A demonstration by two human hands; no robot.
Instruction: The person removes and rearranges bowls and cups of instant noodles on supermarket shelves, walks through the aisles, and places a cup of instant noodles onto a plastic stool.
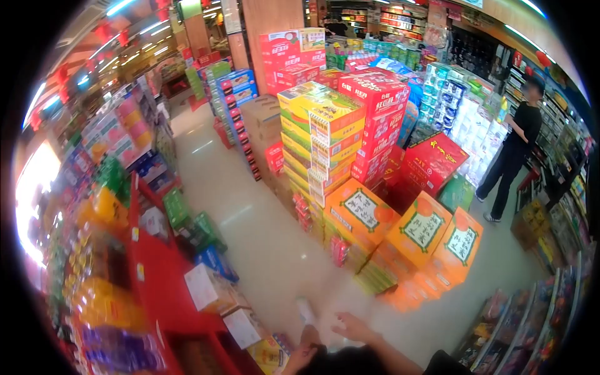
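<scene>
At the bottom middle, my right hand (353, 327) reaches over the pale floor with its fingers apart and nothing in them. Lower and to the left is my left hand (304, 355), blurred and close to my body; its fingers cannot be made out. A light shoe (304, 307) shows just above it. Nearest to the right hand are orange boxes with white labels (420, 230), stacked ahead and to the right, not touched. White-topped cartons (244, 327) stand to the left of my left hand.
Red shelving (145, 269) with bottles and packs runs along the left. Yellow cartons (322, 119) and red cartons (377, 94) form tall stacks ahead. A person in dark clothes (520, 134) stands at the right. Low shelves (525, 331) fill the lower right. The aisle floor (250, 231) leads forward.
</scene>
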